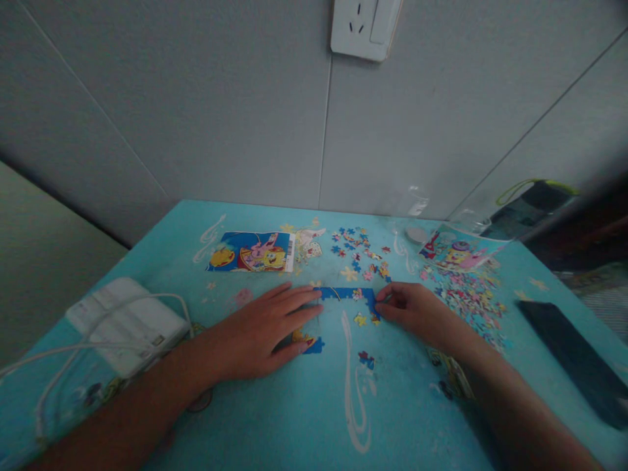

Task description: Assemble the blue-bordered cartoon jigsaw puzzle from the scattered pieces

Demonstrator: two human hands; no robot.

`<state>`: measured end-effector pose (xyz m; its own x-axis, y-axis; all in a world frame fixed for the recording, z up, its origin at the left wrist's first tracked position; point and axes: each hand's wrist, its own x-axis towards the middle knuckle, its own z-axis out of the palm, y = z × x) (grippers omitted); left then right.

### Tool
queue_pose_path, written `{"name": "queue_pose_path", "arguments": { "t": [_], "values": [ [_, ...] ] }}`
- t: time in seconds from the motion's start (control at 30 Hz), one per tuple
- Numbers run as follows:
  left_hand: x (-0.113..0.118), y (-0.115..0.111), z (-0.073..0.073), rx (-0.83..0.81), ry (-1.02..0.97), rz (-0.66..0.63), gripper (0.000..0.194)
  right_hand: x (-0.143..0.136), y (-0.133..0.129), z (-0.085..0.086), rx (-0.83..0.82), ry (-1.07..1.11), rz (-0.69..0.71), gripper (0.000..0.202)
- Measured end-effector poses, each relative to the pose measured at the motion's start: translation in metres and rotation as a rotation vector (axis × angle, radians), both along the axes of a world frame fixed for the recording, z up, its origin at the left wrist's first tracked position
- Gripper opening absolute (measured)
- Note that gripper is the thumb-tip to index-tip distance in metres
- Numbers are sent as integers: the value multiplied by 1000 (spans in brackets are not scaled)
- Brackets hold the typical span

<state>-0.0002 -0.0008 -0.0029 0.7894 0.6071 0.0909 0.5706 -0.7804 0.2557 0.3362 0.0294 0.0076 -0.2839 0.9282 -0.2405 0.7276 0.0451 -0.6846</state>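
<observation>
Blue puzzle border (346, 294) apparently being joined on the table (407, 405); left hand (267, 330) being held flat, fingers apart; right hand (409, 304) being curled at border's right corner, grip unclear; careful aligning seemingly being called for

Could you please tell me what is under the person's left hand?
At the left hand, a blue puzzle strip shows by the fingertips, puzzle pieces by the thumb; anything beneath the palm is covered.

The forearms (169, 383) are bare; the left hand (267, 330) and right hand (416, 309) likewise.
</observation>
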Motion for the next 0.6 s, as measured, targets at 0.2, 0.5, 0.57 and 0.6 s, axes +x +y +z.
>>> {"name": "queue_pose_path", "arguments": {
  "t": [0.2,0.5,0.57,0.6],
  "values": [
    [0,-1,1,-14,36,17,55,-5,-2,4,14,-31,-15,18],
    [-1,-1,-1,-37,-12,19,56,-7,-2,2,32,-81,-14,17],
    [0,0,-1,-44,-18,19,56,-7,-1,1,36,-89,-21,17],
    [0,0,-1,-44,-14,19,56,-7,-1,1,39,-87,-23,17]
  ]
}}
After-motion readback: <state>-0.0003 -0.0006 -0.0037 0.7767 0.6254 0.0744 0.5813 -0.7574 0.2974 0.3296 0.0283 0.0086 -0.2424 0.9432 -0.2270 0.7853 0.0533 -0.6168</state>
